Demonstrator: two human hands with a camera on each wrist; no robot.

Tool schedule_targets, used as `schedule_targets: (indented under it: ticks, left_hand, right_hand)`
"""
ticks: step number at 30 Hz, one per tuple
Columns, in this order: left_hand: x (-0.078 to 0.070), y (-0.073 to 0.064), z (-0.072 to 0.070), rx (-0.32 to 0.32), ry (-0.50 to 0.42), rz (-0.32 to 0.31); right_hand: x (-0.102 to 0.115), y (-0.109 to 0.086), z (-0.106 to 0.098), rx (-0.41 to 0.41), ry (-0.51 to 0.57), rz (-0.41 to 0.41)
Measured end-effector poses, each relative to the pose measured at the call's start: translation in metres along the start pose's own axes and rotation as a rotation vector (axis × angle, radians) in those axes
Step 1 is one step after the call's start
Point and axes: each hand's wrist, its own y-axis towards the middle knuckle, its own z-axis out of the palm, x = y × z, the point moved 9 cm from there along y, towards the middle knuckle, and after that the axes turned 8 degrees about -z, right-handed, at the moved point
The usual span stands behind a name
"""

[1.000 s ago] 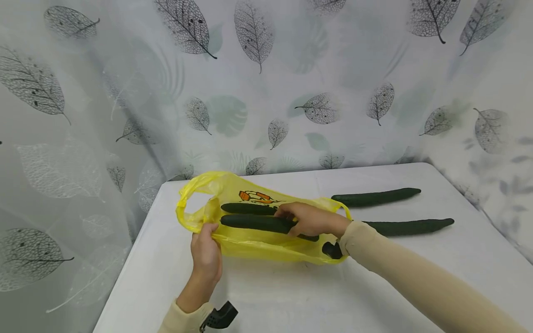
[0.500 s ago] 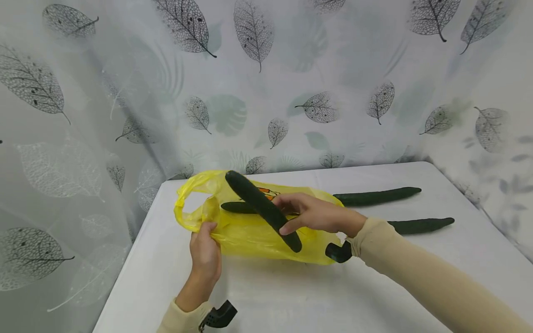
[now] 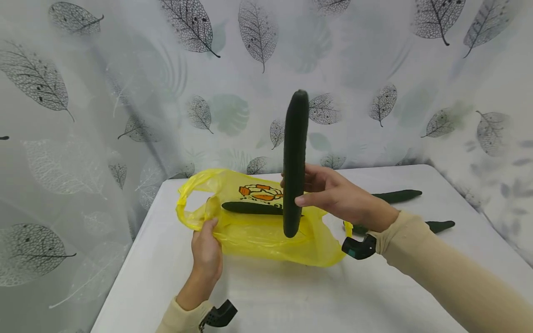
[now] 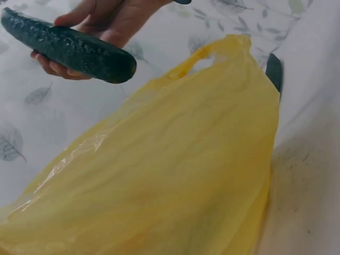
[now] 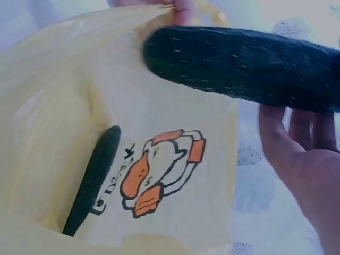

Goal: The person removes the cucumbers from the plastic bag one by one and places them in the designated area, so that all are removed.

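Note:
My right hand (image 3: 339, 194) grips a long dark green cucumber (image 3: 295, 162) upright above the yellow plastic bag (image 3: 266, 240). In the right wrist view, fingers curl round the lower side of the held cucumber (image 5: 239, 66). With its thumb and fingers, my left hand (image 3: 207, 254) pinches the near edge of the bag at its left end, beside a handle loop. A second cucumber (image 3: 251, 208) lies inside the bag, below an orange-and-black printed figure (image 5: 159, 172). The bag's mouth gapes toward me. The left wrist view shows mostly the bag's yellow side (image 4: 175, 170).
Two more cucumbers lie on the white table to the right, a farther one (image 3: 399, 196) and a nearer one (image 3: 440, 226); my right arm partly covers both. A leaf-patterned curtain (image 3: 233, 92) hangs behind the table. Each wrist wears a black camera (image 3: 359, 247).
My right hand has lifted one cucumber out of the bag and turned it from lying flat to upright. The left hand keeps its hold on the bag. The other cucumber stays inside.

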Motion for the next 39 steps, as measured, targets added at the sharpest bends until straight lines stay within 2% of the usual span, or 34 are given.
schedule_targets:
  ticks: [6,11,14,18,26,30,35,39]
  left_hand:
    - [0.0,0.0,0.003,0.021,-0.003,0.01]
    - [0.003,0.0,0.005,0.034,0.01,0.014]
    - [0.004,0.001,0.005,0.025,0.004,0.007]
    - [0.004,0.001,0.005,0.004,-0.011,-0.009]
    - [0.005,0.002,0.002,-0.008,0.003,-0.017]
    - [0.006,0.003,0.003,0.008,0.007,-0.014]
    - [0.008,0.003,0.004,0.03,0.009,-0.01]
    - [0.01,0.003,0.006,0.037,0.003,-0.019]
  right_hand:
    - [0.02,-0.01,-0.021,-0.137,0.043,-0.092]
    - [0.039,-0.022,-0.047,-0.263,0.176,-0.201]
    - [0.05,-0.03,-0.064,-0.312,0.233,-0.284]
    - [0.058,-0.041,-0.089,-0.386,0.185,-0.327]
    - [0.04,-0.061,-0.132,-0.534,-0.105,-0.238]
    - [0.026,-0.071,-0.151,-0.574,-0.339,-0.166]
    - [0.008,-0.084,-0.165,-0.509,-0.686,-0.058]
    - [-0.006,-0.096,-0.174,-0.433,-0.881,0.005]
